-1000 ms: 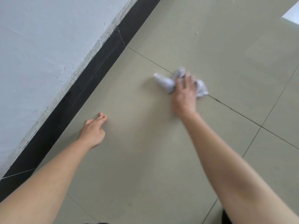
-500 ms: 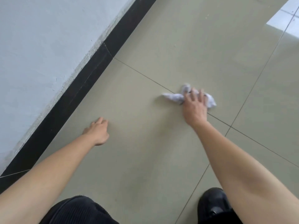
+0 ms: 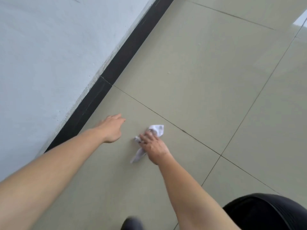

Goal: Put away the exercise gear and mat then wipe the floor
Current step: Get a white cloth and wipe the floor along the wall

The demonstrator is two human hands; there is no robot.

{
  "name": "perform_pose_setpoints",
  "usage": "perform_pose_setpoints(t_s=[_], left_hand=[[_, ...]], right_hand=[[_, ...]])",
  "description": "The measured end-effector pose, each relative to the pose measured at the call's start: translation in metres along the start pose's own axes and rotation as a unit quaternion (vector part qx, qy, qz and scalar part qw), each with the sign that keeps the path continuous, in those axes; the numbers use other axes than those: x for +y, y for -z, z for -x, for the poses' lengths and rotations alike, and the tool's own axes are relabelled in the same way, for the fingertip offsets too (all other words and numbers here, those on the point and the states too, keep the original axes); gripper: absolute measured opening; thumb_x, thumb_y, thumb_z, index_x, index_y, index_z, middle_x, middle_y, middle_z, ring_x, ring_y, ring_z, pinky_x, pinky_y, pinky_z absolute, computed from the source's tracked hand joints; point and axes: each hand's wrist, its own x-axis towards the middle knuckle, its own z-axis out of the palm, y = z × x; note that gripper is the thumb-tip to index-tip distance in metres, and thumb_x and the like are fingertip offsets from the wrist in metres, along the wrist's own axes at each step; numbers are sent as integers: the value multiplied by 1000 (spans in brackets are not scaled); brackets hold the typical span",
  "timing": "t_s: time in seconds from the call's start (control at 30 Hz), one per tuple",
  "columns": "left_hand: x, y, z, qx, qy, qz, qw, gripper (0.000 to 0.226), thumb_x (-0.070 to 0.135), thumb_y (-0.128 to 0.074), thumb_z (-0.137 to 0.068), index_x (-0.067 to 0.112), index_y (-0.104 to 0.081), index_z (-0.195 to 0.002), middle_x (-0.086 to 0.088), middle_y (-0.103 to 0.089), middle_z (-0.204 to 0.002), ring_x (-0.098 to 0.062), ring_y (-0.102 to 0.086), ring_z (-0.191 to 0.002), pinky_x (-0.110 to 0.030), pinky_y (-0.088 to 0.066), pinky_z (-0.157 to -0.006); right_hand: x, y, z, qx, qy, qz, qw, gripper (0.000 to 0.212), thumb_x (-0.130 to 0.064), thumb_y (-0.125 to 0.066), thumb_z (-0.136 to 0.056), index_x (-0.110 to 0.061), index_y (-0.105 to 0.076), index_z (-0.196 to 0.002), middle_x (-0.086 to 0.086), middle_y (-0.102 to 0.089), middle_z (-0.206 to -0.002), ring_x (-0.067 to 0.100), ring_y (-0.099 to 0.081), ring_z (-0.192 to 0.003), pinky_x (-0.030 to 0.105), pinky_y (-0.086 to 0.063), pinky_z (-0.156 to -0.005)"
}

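Pale tiled floor (image 3: 207, 77) meeting a light wall (image 3: 49, 47) along a black baseboard (image 3: 116, 63); the left hand (image 3: 113, 128), fingers extended and holding nothing, rests near the baseboard, while the right hand (image 3: 152, 146) presses with flattened fingers on a crumpled white cloth (image 3: 157, 129) lying on the floor just beside it.

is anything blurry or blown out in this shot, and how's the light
Head view: the right hand and the cloth under it are slightly smeared by motion, and the shoe at the bottom edge is blurred worst; a bright patch of glare washes out the floor at top right; elsewhere the light is soft and even, with only faint shadows.
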Motion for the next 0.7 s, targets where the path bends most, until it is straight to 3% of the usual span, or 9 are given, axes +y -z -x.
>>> perform_pose_setpoints(t_s=[0.13,0.23,0.33,0.4,0.5,0.6,0.63,0.7], left_hand=[[16,34,-27,70,-25,-6,997,62,6,-36,-93,16,-25,-153,-4,-9,-164,-24,-13,-150,-43,-19,-121],[20,43,-68,136,-20,-9,990,61,8,-37,-94,14,-24,-153,-5,-5,-165,-23,-8,-151,-45,-19,-121],[17,45,-103,175,6,4,985,58,11,-39,-95,13,-25,-152,-6,-6,-164,-24,-8,-151,-45,-21,-119],[18,44,-112,157,14,3,988,58,14,-40,-95,12,-27,-151,-9,-8,-164,-27,-10,-150,-46,-22,-120],[23,39,-115,116,12,-5,993,58,15,-41,-93,12,-30,-150,-8,-10,-164,-28,-14,-149,-46,-26,-117],[39,37,-117,82,-5,31,996,58,14,-40,-93,15,-32,-150,-7,-13,-163,-28,-20,-147,-45,-28,-117],[45,34,-120,70,-16,35,997,59,14,-40,-93,16,-31,-151,-6,-12,-164,-28,-19,-148,-44,-27,-117],[55,29,-129,40,-25,41,998,63,13,-39,-93,19,-23,-154,-3,-4,-165,-24,-12,-150,-43,-24,-119]], right_hand=[[78,42,-9,95,-75,-62,991,65,-10,-36,-92,-16,-28,-156,13,-27,-161,35,-18,-150,48,-6,-123],[157,75,-26,173,-171,-28,970,66,-11,-38,-84,-15,-42,-150,20,-37,-154,39,-29,-144,53,-15,-121],[205,102,-31,216,-313,-30,924,62,-5,-48,-85,-17,-42,-146,17,-29,-156,35,-21,-146,47,-18,-120],[198,101,-24,195,-378,-50,904,63,-5,-49,-88,-16,-35,-149,18,-19,-160,36,-13,-148,46,-14,-120],[148,73,-5,148,-340,-18,929,71,-10,-42,-91,-9,-16,-157,24,-15,-159,42,-13,-147,53,-5,-119],[98,51,7,80,-219,-45,971,71,-19,-19,-87,-8,-19,-157,24,-13,-162,45,-11,-149,55,-4,-120],[87,48,11,51,-181,-40,981,71,-17,-18,-87,-10,-17,-158,19,-8,-164,42,-6,-150,53,-4,-120],[82,53,18,10,-143,10,990,73,-10,-34,-93,-17,-4,-159,10,5,-166,34,8,-152,47,0,-123]])
